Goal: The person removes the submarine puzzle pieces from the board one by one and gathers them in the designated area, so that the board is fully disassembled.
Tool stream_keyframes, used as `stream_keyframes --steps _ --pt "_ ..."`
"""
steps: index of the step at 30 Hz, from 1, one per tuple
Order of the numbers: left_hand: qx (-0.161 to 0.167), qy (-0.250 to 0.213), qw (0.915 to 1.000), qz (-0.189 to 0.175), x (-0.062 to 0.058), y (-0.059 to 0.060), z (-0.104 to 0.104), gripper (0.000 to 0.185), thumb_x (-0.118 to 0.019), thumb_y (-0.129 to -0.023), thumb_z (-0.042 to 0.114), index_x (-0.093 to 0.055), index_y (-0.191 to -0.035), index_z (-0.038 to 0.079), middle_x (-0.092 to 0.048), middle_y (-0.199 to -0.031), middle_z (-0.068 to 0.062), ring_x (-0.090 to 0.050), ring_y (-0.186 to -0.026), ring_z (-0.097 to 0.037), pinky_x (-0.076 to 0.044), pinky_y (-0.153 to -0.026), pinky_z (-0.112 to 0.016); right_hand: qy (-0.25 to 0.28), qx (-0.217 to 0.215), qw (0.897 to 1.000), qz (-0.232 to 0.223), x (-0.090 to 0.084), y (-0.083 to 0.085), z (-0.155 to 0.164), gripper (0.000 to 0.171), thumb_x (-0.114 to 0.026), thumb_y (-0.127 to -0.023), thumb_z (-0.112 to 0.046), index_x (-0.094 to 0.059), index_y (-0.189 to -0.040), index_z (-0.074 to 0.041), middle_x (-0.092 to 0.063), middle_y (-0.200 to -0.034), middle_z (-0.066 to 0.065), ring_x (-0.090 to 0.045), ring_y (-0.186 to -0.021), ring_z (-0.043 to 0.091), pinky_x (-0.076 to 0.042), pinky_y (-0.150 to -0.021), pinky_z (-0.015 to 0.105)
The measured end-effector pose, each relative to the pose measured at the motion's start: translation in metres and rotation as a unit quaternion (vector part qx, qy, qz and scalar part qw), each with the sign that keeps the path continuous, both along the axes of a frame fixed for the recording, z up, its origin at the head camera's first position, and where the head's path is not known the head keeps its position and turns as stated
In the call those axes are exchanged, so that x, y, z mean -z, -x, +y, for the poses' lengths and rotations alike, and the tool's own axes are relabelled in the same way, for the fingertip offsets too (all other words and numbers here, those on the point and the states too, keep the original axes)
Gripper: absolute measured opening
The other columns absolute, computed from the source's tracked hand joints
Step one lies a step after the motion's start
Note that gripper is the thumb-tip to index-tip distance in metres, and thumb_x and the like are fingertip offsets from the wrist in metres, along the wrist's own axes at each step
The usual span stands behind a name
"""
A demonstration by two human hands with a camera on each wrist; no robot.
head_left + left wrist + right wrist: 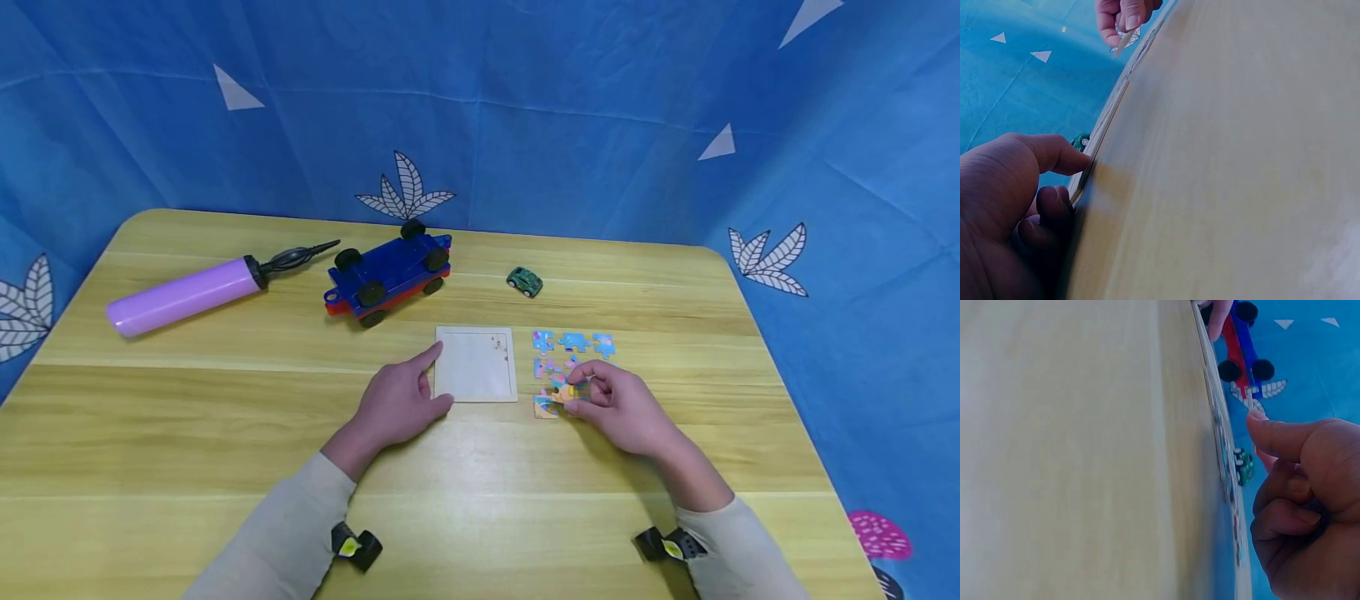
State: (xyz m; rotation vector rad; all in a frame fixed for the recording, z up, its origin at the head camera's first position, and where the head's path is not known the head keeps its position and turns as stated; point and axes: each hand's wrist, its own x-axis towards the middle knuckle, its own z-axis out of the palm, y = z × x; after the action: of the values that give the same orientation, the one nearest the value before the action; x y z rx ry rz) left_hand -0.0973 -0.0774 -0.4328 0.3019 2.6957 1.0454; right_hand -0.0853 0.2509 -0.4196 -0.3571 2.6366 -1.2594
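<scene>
A square, pale puzzle tray [476,367] lies flat in the middle of the table, with a small printed patch at its upper right. My left hand [397,400] rests at the tray's left side, index finger and thumb spread and touching its edge. To the right of the tray, colourful jigsaw pieces [573,342] lie in loose rows. Over the lower rows, my right hand [618,408] pinches an orange-yellow puzzle piece [562,394] between thumb and index finger. In the right wrist view this puzzle piece [1250,400] shows edge-on, raised off the table. The hand hides some pieces beneath it.
Behind the tray, a blue and red toy vehicle [393,271] lies with wheels upward. A small green toy car [524,282] stands behind the pieces. At the far left lies a purple hand pump [187,296] with a black nozzle. A blue curtain [480,108] hangs beyond the table.
</scene>
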Motion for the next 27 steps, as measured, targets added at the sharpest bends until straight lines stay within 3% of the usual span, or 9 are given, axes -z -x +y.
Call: stream_keyframes --steps 27 --pt "-0.001 0.0 1.0 0.003 0.002 0.0 0.0 0.079 -0.076 -0.085 0.033 -0.043 -0.153 0.01 -0.052 -0.065 0.003 -0.048 -0.057 -0.017 -0.036 -0.057 -0.034 -0.046 0.021 0.999 -0.008 0.006 -0.015 0.052 0.022 -0.077 -0.09 -0.015 -0.064 -0.107 -0.01 -0.032 -0.064 -0.005 -0.032 -0.056 0.01 -0.036 -0.065 0.03"
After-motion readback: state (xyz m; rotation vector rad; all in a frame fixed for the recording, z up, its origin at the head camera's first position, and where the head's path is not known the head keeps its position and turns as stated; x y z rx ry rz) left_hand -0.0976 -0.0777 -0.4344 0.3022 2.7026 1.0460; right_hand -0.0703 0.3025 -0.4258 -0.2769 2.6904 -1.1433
